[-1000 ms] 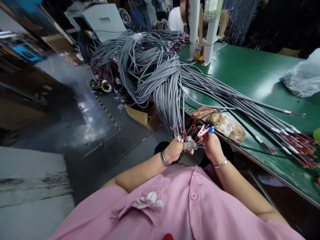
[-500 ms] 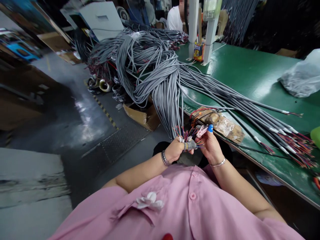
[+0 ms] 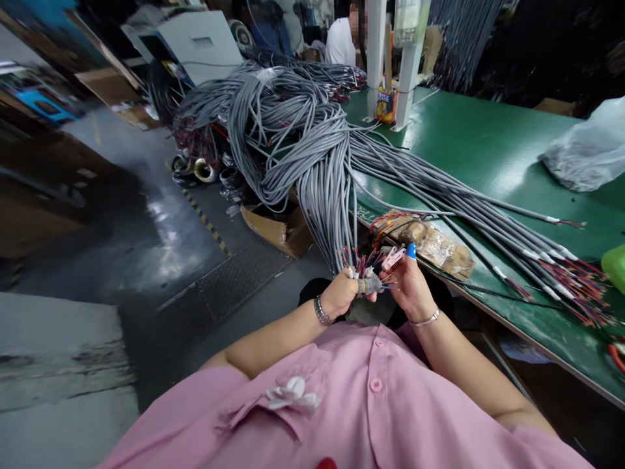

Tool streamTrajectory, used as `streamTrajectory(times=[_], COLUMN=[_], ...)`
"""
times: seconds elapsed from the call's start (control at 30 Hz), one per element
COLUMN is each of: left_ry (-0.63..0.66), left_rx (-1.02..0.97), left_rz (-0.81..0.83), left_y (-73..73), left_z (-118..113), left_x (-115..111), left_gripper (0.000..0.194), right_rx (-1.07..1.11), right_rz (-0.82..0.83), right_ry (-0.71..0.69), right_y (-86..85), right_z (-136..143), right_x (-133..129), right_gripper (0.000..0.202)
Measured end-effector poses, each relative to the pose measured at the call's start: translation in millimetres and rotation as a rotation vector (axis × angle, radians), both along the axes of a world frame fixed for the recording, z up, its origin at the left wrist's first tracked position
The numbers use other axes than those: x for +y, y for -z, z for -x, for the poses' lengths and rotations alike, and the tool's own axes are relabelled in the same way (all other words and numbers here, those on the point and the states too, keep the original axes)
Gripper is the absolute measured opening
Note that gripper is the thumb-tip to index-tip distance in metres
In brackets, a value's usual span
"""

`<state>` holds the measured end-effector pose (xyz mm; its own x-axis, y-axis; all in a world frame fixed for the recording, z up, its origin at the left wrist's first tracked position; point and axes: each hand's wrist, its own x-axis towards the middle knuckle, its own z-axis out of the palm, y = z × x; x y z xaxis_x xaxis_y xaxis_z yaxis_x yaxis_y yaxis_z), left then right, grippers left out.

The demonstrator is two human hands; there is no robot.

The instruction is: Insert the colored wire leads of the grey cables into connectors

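Observation:
My left hand (image 3: 340, 293) is closed round the end of a grey cable (image 3: 371, 284), with a yellowish band beside the grip. Thin coloured wires (image 3: 389, 284) fan out of that end toward my right hand. My right hand (image 3: 413, 286), a blue cover (image 3: 411, 251) on one fingertip, is curled close to these wires. Its other fingertips are partly hidden, so what they pinch does not show. A pink clip (image 3: 392, 258) appears just beside the covered fingertip; whether it is held is unclear. Behind my left hand, more stripped wire ends (image 3: 359, 260) stick up from the hanging bundle of grey cables (image 3: 326, 202).
The green bench (image 3: 469, 137) runs along the right. Grey cables with stripped ends (image 3: 571, 280) lie across it, near a taped wooden block (image 3: 434, 244) and a plastic bag (image 3: 586, 150). A cardboard box (image 3: 278, 228) stands below. Someone in white (image 3: 340, 42) is at the back.
The view has shifted very slightly. Both hands and the cable end stay in nearly the same place.

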<state>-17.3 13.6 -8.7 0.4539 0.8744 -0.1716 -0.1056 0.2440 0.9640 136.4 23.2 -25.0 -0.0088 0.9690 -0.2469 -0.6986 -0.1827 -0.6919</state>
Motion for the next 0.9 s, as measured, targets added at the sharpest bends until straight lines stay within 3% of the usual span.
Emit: streamTrajectory(times=[0.17,0.27,0.47,0.9], left_ry=[-0.004,-0.014,-0.077,-0.181], left_rx=[-0.024,-0.023,-0.015,0.017], left_rz=[0.004,-0.003,-0.055,-0.076], left_y=[0.4,-2.6,-5.7,-8.0], left_z=[4,6,6,-3], left_x=[-4,-8,-13,-14], left_gripper=[0.025,0.026,0.03,0.033], right_rx=[0.031,0.037,-0.013,-0.133], right_rz=[-0.006,-0.007,-0.025,0.037], right_ry=[-0.134,-0.163,-0.067,-0.06], right_y=[-0.1,0.0,0.9,-7.1], right_z=[-5,-8,-11,-12], right_x=[-3,-5,-5,-4], right_gripper=[0.06,0.056,0.031,0.036])
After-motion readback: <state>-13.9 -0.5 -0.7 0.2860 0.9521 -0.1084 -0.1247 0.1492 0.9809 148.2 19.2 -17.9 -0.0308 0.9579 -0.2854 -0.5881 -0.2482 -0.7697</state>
